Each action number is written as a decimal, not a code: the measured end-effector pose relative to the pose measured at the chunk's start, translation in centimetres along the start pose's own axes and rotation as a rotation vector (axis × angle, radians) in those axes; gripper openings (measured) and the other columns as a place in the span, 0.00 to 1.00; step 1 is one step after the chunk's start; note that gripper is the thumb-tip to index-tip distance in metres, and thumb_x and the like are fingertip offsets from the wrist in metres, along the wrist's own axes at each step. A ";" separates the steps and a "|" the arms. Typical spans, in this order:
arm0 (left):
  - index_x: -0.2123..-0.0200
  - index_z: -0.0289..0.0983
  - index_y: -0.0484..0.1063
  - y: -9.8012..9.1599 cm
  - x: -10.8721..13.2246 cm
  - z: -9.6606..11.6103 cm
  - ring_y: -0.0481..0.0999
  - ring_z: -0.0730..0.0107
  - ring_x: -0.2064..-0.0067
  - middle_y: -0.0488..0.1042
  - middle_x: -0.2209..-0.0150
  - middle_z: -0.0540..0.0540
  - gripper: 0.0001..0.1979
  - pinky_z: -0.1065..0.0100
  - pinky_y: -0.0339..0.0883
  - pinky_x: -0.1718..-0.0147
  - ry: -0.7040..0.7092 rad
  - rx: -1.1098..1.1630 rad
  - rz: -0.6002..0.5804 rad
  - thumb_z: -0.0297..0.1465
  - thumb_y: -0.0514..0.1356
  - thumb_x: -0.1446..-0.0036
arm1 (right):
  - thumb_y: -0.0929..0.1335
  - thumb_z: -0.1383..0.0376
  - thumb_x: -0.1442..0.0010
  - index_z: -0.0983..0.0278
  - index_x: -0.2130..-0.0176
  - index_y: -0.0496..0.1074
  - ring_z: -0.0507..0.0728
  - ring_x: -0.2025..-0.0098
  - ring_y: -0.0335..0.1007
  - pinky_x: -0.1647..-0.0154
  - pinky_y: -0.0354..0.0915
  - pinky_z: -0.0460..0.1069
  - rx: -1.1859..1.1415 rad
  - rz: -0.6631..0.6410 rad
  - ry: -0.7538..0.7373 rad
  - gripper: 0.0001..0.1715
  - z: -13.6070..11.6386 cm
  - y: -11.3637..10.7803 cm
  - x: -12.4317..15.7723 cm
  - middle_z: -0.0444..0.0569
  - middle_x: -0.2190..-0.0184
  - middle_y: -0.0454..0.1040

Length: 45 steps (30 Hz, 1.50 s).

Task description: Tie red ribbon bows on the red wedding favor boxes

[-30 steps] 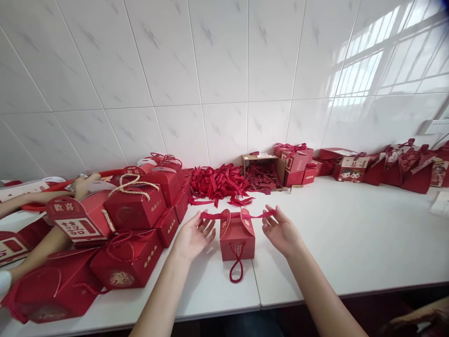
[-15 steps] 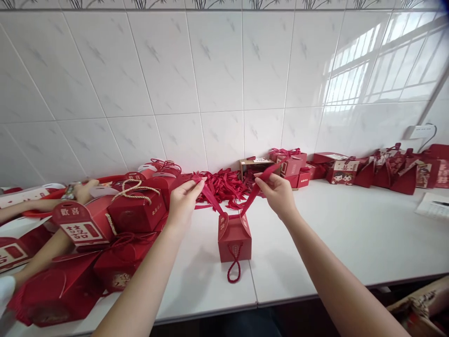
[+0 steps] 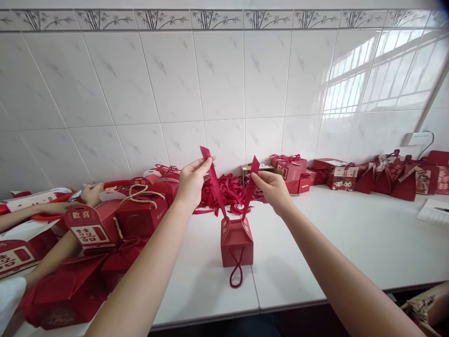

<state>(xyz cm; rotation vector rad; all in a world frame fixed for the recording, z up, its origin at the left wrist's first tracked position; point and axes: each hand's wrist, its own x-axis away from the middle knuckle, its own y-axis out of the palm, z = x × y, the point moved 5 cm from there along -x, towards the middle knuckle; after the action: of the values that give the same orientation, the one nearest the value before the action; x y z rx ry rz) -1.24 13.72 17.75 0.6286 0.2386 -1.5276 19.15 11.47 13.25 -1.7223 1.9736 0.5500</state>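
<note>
A small red gift box (image 3: pixel 237 243) stands upright on the white table in front of me, with a dark red cord loop (image 3: pixel 236 276) hanging down its front. A red ribbon (image 3: pixel 218 189) comes up from the box's top in two ends. My left hand (image 3: pixel 193 182) pinches the left end, and its tip sticks up past my fingers. Between the thumb and fingers of my right hand (image 3: pixel 273 187) is the other end. Both ends are drawn upward, leaning slightly apart. Behind the box lies a heap of red ribbons (image 3: pixel 224 192).
Several red gift boxes (image 3: pixel 140 210) are piled at the left, where another person's hand (image 3: pixel 91 194) reaches in. More boxes (image 3: pixel 289 168) line the wall at the right, by a paper with a pen (image 3: pixel 435 210). The table's front edge (image 3: pixel 259 310) is near me.
Both hands have pulled the ribbon ends up straighter, so their tips now point upward above my fingers. My view has tilted up slightly. The box stays about where it was.
</note>
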 end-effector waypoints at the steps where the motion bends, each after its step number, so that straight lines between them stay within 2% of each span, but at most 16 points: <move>1: 0.64 0.37 0.80 0.1 0.0 0.0 0.71 0.73 0.66 0.76 0.70 0.48 0.16 0.73 0.64 0.67 -0.003 0.003 -0.005 0.38 0.70 0.57 | 0.69 0.46 0.49 0.65 0.73 0.74 0.53 0.74 0.65 0.75 0.59 0.47 -0.015 -0.003 0.006 0.24 -0.1 -0.1 0.0 0.45 0.77 0.71; 11: 0.64 0.35 0.80 -0.2 1.2 -2.1 0.74 0.72 0.67 0.76 0.72 0.48 0.16 0.69 0.67 0.63 -0.095 0.016 -0.023 0.38 0.70 0.56 | 0.71 0.50 0.49 0.65 0.69 0.77 0.52 0.72 0.66 0.71 0.61 0.48 -0.075 0.037 0.010 0.20 -1.8 -1.2 -0.8 0.45 0.76 0.73; 17: 0.64 0.35 0.79 0.3 1.5 -0.7 0.75 0.70 0.67 0.76 0.71 0.48 0.17 0.68 0.69 0.64 -0.082 0.041 -0.048 0.38 0.70 0.57 | 0.72 0.52 0.50 0.65 0.73 0.76 0.53 0.72 0.67 0.69 0.63 0.50 -0.065 0.003 -0.027 0.18 -2.4 -0.9 -1.0 0.45 0.77 0.73; 27: 0.63 0.36 0.80 1.2 2.6 1.2 0.75 0.70 0.66 0.76 0.71 0.48 0.16 0.68 0.69 0.65 -0.086 0.029 -0.120 0.38 0.70 0.55 | 0.72 0.55 0.48 0.64 0.70 0.78 0.52 0.70 0.68 0.68 0.64 0.49 -0.091 0.028 -0.059 0.14 -4.4 -1.3 0.0 0.45 0.74 0.75; 31: 0.63 0.37 0.80 1.2 3.1 1.0 0.77 0.67 0.63 0.78 0.69 0.47 0.15 0.67 0.71 0.62 -0.101 -0.008 -0.154 0.38 0.69 0.54 | 0.73 0.56 0.49 0.64 0.71 0.78 0.52 0.70 0.69 0.66 0.65 0.49 -0.131 0.008 -0.026 0.13 -4.2 -1.2 0.7 0.45 0.75 0.75; 37: 0.61 0.37 0.79 1.2 3.8 0.3 0.79 0.66 0.68 0.80 0.68 0.45 0.15 0.62 0.74 0.61 -0.166 0.001 -0.218 0.37 0.68 0.51 | 0.74 0.55 0.51 0.63 0.68 0.78 0.54 0.65 0.74 0.59 0.69 0.50 -0.316 -0.085 0.126 0.15 -3.4 -0.3 1.2 0.47 0.70 0.78; 45: 0.60 0.37 0.79 2.0 4.4 0.9 0.80 0.62 0.66 0.81 0.66 0.43 0.16 0.60 0.74 0.62 -0.152 -0.021 -0.269 0.39 0.68 0.51 | 0.74 0.55 0.51 0.63 0.65 0.79 0.55 0.64 0.75 0.57 0.70 0.52 -0.304 -0.145 0.092 0.16 -3.9 0.6 1.7 0.48 0.68 0.79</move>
<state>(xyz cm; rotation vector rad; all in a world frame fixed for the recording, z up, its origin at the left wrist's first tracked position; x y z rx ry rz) 0.79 9.37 16.67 0.4738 0.2295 -1.8210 18.03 7.97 15.46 -2.0889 1.8817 0.7627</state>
